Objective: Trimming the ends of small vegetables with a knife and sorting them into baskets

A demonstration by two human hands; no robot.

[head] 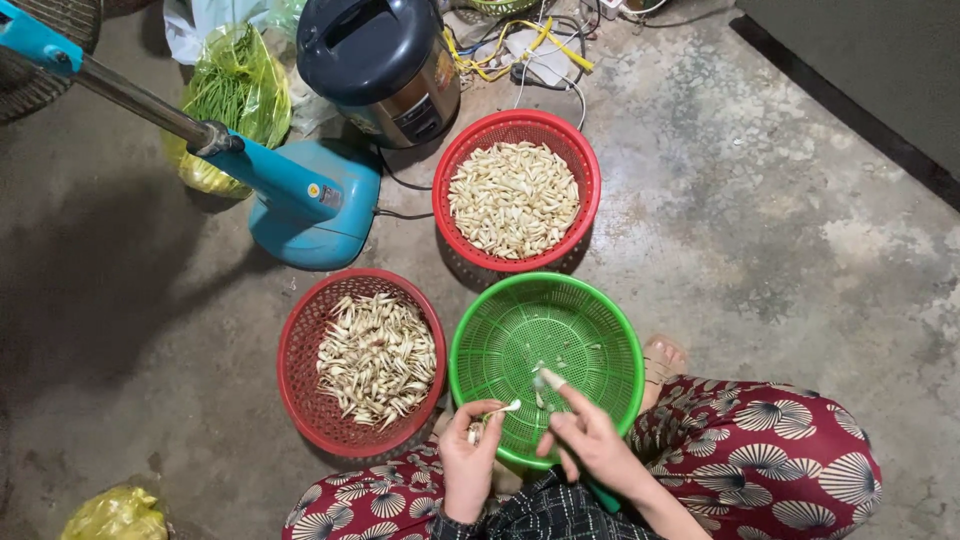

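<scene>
A grey concrete floor [780,200] is filling the whole frame, and everything is sitting on it. At the upper left of the frame a blue standing fan [300,195] is resting on its round base, with its metal pole running off to the top left corner. Just right of it, at the top middle, a dark rice cooker [385,60] is standing. A clear bag of green beans [235,95] is lying behind the fan. A yellow bag [115,515] is peeking in at the bottom left corner.

Three round baskets are sitting close together in the middle. The upper red basket [517,125] is holding a heap of pale peeled garlic cloves [513,200]. The lower left red basket [300,345] is holding garlic pieces with skins and tails [377,358]. The green basket [600,340] is sitting at the lower middle — only a few little bits are lying in it.

At the bottom of the frame a person is sitting in red trousers with fan patterns [770,460]. The left hand [470,455] is curling its fingers around a garlic clove [500,409], pinching it at the near rim of the green basket. The right hand [590,440] is closing around a small knife [550,379], its pale tip pointing up over the green basket — just beside the clove.
</scene>
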